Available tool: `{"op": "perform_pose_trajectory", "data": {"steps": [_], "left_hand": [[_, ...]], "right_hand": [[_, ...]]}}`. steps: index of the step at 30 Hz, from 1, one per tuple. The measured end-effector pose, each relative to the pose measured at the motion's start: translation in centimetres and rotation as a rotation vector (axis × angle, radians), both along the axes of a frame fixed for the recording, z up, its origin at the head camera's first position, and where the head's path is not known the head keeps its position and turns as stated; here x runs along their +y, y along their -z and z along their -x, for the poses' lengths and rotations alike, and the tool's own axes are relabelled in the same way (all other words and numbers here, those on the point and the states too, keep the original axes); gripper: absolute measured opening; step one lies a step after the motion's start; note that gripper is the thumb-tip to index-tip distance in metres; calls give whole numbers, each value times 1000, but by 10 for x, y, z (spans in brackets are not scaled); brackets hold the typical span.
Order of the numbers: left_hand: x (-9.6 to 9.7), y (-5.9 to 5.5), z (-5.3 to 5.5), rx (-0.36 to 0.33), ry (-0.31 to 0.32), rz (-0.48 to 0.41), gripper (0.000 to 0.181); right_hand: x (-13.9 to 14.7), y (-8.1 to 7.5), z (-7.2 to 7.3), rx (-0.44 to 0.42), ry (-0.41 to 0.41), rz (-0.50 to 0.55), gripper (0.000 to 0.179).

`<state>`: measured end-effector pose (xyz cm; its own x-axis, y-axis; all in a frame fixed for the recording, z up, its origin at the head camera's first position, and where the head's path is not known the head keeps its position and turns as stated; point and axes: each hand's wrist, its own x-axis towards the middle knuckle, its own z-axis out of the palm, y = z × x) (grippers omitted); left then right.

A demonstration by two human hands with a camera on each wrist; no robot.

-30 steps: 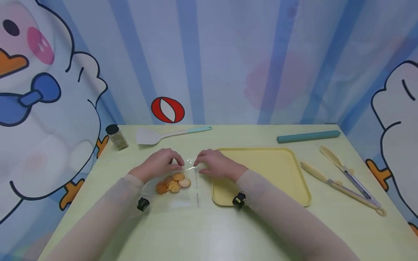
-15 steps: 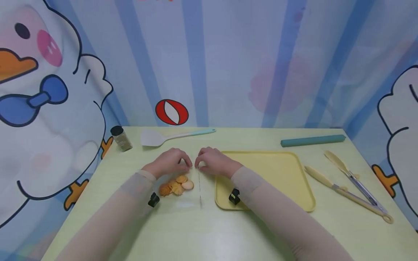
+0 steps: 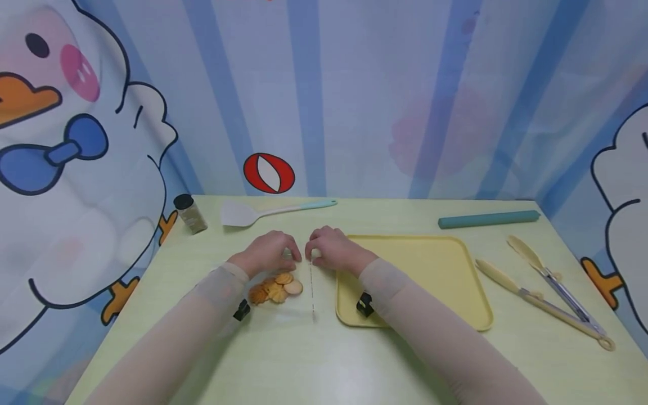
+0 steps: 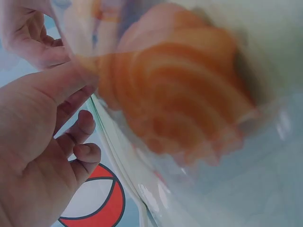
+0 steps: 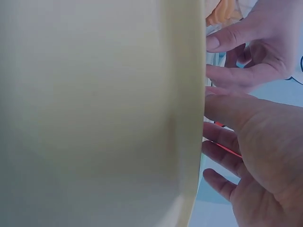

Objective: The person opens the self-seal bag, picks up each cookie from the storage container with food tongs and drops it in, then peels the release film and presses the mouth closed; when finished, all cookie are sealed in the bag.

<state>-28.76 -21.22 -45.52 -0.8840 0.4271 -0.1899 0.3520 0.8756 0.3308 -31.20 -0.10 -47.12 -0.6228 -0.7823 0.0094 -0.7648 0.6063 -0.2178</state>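
A clear plastic bag (image 3: 291, 315) lies flat on the table, with a thin dark line along its right edge. Inside it several orange-brown biscuits (image 3: 276, 291) sit in a heap, some with scalloped edges; one large ridged biscuit (image 4: 180, 85) shows through the film in the left wrist view. At the bag's far right corner, my left hand (image 3: 268, 252) pinches the film between thumb and fingers. Close beside it, my right hand (image 3: 335, 249) pinches the far end of the dark line. The right fingertips are partly hidden by the tray rim in the right wrist view.
A yellow tray (image 3: 415, 264) lies under my right forearm. Further right are tongs (image 3: 541, 298) with spread arms. Along the back stand or lie a black-capped spice jar (image 3: 190, 215), a white spatula (image 3: 243, 214) and a teal rod (image 3: 488, 219). A patterned curtain (image 3: 354, 101) hangs behind.
My left hand has moved right along the bag's far edge, closer to my right hand. The head view has shifted slightly; the biscuits and tray keep their places on the table.
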Motion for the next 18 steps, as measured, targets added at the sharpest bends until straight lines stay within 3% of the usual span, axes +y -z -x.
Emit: {"op": "perform_pose_trajectory", "data": {"steps": [6,18], "left_hand": [[1,-1,3,-22,-19,-6,17],[0,-1,3,-9,-13,8,18]], "right_hand": [[-2,2,3,-21,26,8,5],[-4,0,10,-69,-15,-8,8]]}}
